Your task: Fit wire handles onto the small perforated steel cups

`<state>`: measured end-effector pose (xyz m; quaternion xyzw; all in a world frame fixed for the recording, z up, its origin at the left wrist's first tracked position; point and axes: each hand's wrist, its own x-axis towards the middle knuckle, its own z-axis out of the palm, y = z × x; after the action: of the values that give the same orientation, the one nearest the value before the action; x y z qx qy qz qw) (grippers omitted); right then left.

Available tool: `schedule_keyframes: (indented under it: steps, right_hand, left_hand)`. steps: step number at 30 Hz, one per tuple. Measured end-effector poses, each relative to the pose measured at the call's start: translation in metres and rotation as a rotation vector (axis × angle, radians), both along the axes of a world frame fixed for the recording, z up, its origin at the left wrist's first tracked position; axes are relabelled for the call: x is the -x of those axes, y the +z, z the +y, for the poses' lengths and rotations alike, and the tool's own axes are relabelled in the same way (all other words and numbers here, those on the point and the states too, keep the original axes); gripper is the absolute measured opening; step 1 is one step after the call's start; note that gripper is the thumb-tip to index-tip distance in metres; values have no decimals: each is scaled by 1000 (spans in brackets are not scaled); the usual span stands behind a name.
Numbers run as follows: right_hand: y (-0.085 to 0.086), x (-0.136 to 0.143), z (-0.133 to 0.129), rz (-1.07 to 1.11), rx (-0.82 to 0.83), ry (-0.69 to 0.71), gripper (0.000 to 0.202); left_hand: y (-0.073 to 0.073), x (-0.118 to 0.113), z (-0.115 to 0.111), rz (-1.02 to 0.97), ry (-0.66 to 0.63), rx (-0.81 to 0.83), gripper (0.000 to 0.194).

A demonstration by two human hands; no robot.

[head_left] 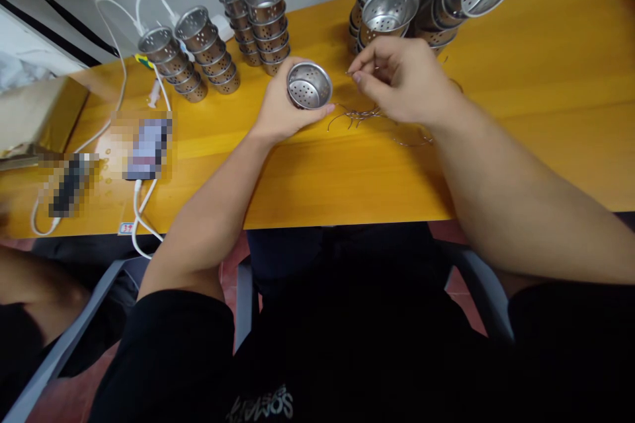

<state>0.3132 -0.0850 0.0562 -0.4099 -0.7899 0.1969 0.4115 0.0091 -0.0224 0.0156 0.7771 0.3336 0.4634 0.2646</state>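
My left hand [282, 102] is wrapped round a small perforated metal cup [310, 86], whose open mouth faces up toward me. To its right, my right hand [389, 76] pinches a thin piece of wire [350, 73] between thumb and fingertips, a short gap away from the cup's rim. Below the right hand lies a loose bunch of thin curved wires [360, 115] on the table. Most of the pinched wire is hidden by the fingers.
Stacks of perforated cups [268, 23] stand along the back left, with more stacked cups [389, 10] at the back right. On the left of the wooden table [347, 185] are a phone [147, 149], white cables [122, 89] and a cardboard box [42, 115]. A person's arm [40, 284] shows at the far left.
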Motion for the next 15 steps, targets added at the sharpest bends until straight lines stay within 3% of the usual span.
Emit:
schedule_keyframes:
  steps: [5, 9, 12, 15]
  right_hand:
    - [4, 3, -3, -11, 3, -25, 22]
    - [12, 8, -8, 46, 72, -31, 38]
    - [19, 13, -11, 132, 135, -62, 56]
    - [24, 17, -15, 168, 144, -70, 73]
  left_hand:
    - [-20, -4, 16, -28, -6, 8, 96]
    - [-39, -4, 30, -26, -64, -52, 90]
    - [-40, -3, 28, 22, -59, -96, 86]
    - [-30, -6, 18, 31, -13, -117, 78]
